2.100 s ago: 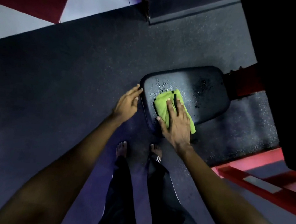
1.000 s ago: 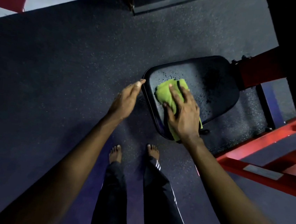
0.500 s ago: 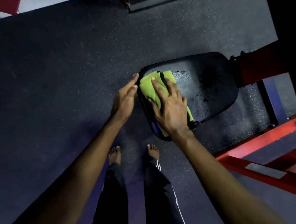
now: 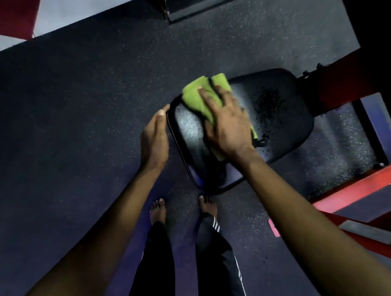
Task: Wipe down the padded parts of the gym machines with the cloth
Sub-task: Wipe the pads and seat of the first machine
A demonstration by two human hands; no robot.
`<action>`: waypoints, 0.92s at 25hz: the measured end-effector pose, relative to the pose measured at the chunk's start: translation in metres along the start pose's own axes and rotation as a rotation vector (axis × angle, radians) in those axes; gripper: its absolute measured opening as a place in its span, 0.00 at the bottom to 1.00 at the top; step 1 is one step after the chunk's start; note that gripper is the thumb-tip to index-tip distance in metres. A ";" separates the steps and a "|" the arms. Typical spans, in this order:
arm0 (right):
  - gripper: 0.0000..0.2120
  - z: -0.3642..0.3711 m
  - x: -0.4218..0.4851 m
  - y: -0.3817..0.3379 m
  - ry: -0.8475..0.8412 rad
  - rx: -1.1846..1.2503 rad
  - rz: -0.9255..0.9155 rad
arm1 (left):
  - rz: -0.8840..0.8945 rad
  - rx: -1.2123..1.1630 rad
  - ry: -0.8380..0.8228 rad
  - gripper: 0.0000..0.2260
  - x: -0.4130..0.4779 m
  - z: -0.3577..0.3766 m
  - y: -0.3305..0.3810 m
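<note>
Right grip (image 4: 228, 124) flat, pressing green cloth (image 4: 195, 94) onto seat pad (image 4: 284, 123); left grip (image 4: 154, 141) flat, empty, bracing edge. Cloth overhangs corner: could slide off.

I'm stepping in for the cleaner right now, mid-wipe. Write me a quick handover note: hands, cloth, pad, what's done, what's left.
Right hand: flat, fingers straight, pressing the green cloth onto the black seat pad at its far-left corner.
Left hand: open, fingers straight, laid along the pad's left edge.
Done: the pad's left part looks smeared, apparently wiped.
Left: droplets sit on the part toward the red frame; wipe there next.
</note>
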State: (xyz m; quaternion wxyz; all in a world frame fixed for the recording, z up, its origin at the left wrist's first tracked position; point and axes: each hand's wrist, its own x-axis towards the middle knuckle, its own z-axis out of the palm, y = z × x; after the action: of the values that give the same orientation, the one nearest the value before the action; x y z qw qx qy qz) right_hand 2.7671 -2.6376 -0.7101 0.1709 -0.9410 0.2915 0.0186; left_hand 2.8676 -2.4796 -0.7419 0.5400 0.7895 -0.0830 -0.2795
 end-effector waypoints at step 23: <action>0.30 0.006 0.018 0.000 0.095 -0.001 0.293 | 0.205 0.519 0.027 0.18 0.050 0.047 0.022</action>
State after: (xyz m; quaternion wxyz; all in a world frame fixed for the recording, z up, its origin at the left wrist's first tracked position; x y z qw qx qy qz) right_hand 2.7825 -2.6457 -0.7180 0.1520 -0.8884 0.4333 -0.0010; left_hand 2.8884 -2.5478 -0.7518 0.3461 0.8926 -0.2240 -0.1824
